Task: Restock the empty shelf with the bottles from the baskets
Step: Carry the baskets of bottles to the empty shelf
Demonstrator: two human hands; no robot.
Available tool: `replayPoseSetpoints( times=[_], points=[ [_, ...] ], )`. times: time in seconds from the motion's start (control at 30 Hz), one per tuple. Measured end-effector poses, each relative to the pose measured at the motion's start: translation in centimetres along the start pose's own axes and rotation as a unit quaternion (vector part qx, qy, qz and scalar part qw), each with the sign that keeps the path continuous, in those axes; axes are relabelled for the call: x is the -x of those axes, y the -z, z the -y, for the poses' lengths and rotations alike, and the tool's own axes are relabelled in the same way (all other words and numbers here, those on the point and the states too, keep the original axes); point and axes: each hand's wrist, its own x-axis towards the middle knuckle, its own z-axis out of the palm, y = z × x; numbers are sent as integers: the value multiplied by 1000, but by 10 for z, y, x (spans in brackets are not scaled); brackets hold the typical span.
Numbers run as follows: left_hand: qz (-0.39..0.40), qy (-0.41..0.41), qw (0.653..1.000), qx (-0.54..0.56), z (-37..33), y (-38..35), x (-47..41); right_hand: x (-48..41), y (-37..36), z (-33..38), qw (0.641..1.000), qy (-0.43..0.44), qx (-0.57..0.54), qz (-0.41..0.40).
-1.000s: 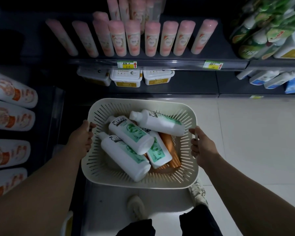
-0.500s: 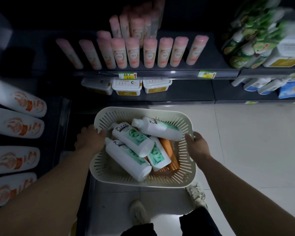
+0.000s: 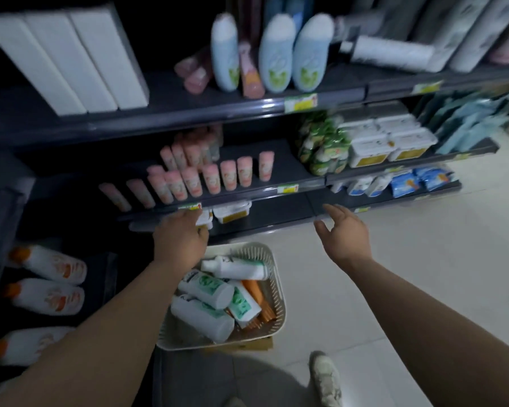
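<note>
bottles [image 3: 218, 292] in basket [image 3: 275, 274], hands [image 3: 180, 239] above

Both bare arms reach forward; the left hand [image 3: 180, 239] is held palm down with fingers curled, the right hand [image 3: 343, 234] spread and empty

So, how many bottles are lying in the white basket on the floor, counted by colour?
In the white slotted plastic basket:
White bottles with green labels: 4
Orange bottles: at least 1, mostly hidden under the white ones
Total visible: 5
</note>
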Motion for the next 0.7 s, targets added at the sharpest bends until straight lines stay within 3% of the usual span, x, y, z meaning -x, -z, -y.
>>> replayPoseSetpoints(
  times=[0.2, 0.27, 0.7],
  points=[
    [-44, -134, 990, 26, -115, 50, 10, 16, 117, -37, 998, -20, -17, -62],
    [-41, -143, 989, -1, -165, 64, 17, 24, 154, -63, 996, -42, -19, -77],
    [-26, -311, 950, 13, -507, 54, 103, 117, 365, -313, 968, -184, 28, -166]
  ],
)
